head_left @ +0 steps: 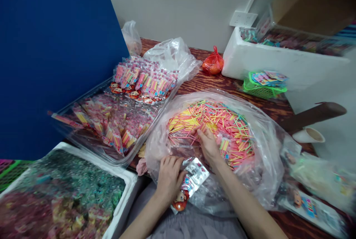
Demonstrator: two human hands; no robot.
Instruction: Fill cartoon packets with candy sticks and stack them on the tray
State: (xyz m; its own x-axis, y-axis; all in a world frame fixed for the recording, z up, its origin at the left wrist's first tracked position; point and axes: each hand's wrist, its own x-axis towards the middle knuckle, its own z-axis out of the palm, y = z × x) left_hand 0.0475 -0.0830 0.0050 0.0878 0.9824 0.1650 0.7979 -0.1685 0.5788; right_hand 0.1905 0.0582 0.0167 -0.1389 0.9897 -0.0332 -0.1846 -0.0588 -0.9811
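My left hand (pixel 170 176) grips the edge of a small printed packet (pixel 197 175), silvery with a cartoon figure at its lower end. The packet lies over my lap at the near edge of a large clear plastic bag (pixel 258 120). Inside that bag is a heap of thin coloured sticks (pixel 219 111), mostly pink and yellow with some green. My right hand (pixel 207 142) reaches into the heap, its fingers pinched on a few pink sticks. Beside my right wrist, a filled packet (pixel 224 146) rests on the heap.
A clear tray (pixel 122 161) of filled packets stands at left. Nearer is a white foam box (pixel 130 179) of small colourful pieces. Behind are a red bag (pixel 213 62), a green basket (pixel 264 89) and another foam box (pixel 250 57). A paper cup (pixel 308 135) lies right.
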